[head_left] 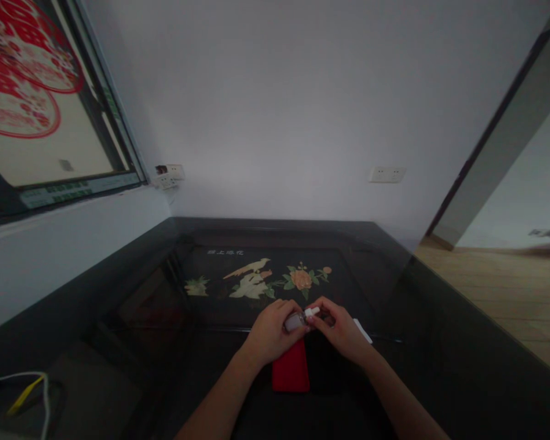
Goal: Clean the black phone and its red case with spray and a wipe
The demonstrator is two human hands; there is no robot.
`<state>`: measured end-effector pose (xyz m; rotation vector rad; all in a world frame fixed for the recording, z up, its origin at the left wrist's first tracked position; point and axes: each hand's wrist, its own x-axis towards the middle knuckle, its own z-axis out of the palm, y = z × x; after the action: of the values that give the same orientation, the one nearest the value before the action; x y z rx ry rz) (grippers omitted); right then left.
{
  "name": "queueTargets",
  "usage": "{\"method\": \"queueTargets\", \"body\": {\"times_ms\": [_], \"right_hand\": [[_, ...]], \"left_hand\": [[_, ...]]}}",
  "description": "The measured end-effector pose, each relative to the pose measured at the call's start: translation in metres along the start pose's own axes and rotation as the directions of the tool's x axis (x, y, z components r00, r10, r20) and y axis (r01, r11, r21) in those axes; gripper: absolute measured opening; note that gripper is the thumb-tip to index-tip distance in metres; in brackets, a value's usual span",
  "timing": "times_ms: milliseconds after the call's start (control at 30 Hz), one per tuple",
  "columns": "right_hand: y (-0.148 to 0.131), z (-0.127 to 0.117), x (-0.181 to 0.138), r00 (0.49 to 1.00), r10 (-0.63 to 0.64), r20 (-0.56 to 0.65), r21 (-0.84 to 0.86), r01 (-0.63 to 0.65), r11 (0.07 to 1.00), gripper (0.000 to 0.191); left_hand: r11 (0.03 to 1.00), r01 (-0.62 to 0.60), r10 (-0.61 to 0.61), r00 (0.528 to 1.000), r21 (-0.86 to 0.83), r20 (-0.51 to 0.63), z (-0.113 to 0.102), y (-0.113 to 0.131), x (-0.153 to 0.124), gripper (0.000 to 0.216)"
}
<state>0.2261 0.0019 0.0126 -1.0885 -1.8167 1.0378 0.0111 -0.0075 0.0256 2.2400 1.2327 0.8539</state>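
My left hand [275, 327] is closed around a small clear bottle [294, 322], which lies tilted with its top toward the right. At the bottle's white top [311, 312], the fingers of my right hand [339, 327] are pinched together. Whether that top is a spray nozzle or a cap is too small to make out. Below the hands, a flat red rectangular object [291, 368] rests on the black table, its upper end partly hidden by my left hand. A white flat piece [363, 330] lies just beyond my right wrist, partly covered by it.
The glossy black table [132, 366] carries a bird-and-flower picture [256, 281]. White and yellow cables [27, 391] lie at the lower left. Wall sockets [387, 175] sit behind the table, a window [64, 122] is at left, and wooden floor [486, 293] at right.
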Motion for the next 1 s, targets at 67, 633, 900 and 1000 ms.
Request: {"method": "queueTargets", "body": {"times_ms": [67, 633, 900, 1000], "right_hand": [[0.0, 0.001, 0.001, 1.0, 0.014, 0.002, 0.009, -0.014, 1.0, 0.024], [0.016, -0.01, 0.006, 0.975, 0.107, -0.193, 0.028, -0.104, 0.994, 0.045], [0.025, -0.014, 0.009, 0.959, 0.129, -0.252, 0.021, -0.128, 0.992, 0.048], [0.029, -0.015, 0.01, 0.952, 0.147, -0.27, 0.006, -0.151, 0.989, 0.049]], "left_hand": [[1.0, 0.006, -0.006, 1.0, -0.003, -0.02, 0.001, -0.001, 0.0, 0.017], [0.948, 0.317, -0.281, 0.863, 0.018, -0.421, -0.012, -0.046, 0.006, 0.018], [0.9, 0.431, -0.358, 0.813, 0.062, -0.46, -0.016, -0.065, 0.005, 0.011], [0.89, 0.451, -0.373, 0.804, 0.067, -0.463, -0.015, -0.069, 0.005, 0.012]]}}
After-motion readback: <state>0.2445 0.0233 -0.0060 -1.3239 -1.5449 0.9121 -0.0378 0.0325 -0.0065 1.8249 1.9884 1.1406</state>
